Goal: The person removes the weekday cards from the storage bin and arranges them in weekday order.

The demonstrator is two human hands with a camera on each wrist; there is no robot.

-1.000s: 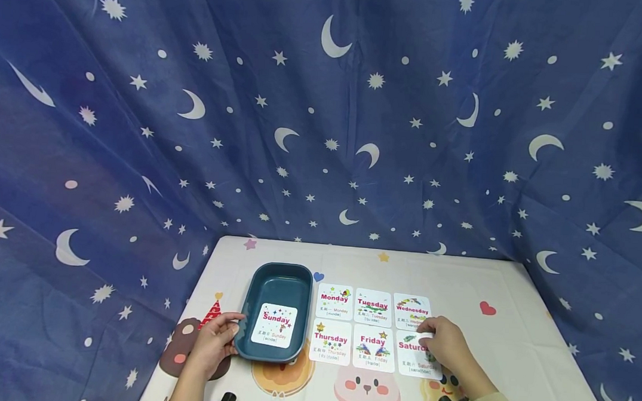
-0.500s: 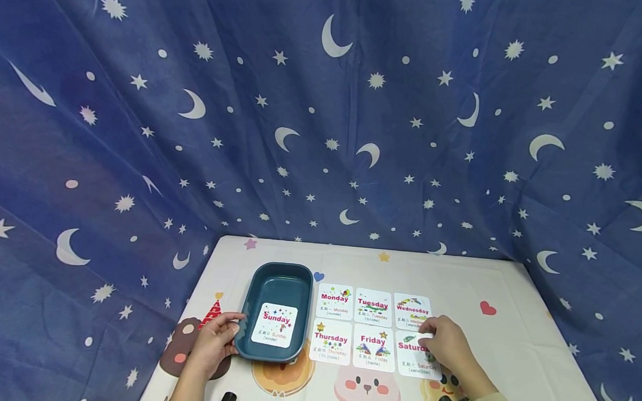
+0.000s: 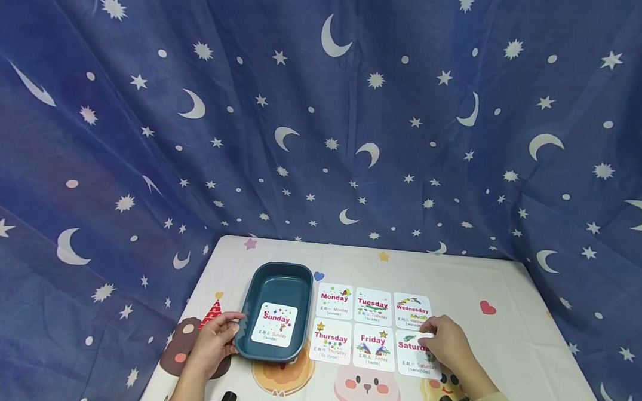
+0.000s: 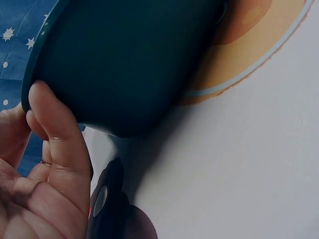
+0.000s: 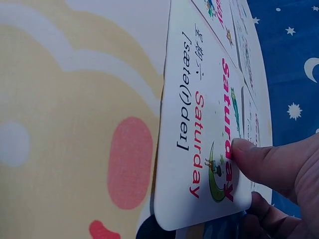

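Note:
My left hand [image 3: 212,344] grips the near-left rim of a dark teal plastic tray [image 3: 283,284], thumb and fingers on either side of the wall in the left wrist view. Inside the tray's near half lies a white "Sunday" card [image 3: 273,330]. At the right, my right hand [image 3: 451,345] pinches the right edge of the "Saturday" card [image 3: 409,364]. The right wrist view shows the thumb [image 5: 266,162] on the card's printed face and a finger at its edge. Whether that card is raised off the table cannot be told.
Beside the tray, cards lie in two rows: Monday [image 3: 334,309], Tuesday [image 3: 372,315] and Wednesday [image 3: 409,301] behind, Thursday [image 3: 329,350] and Friday [image 3: 373,355] in front with Saturday. A white printed tablecloth [image 3: 519,353] covers the table. A blue star-and-moon curtain [image 3: 321,194] hangs behind.

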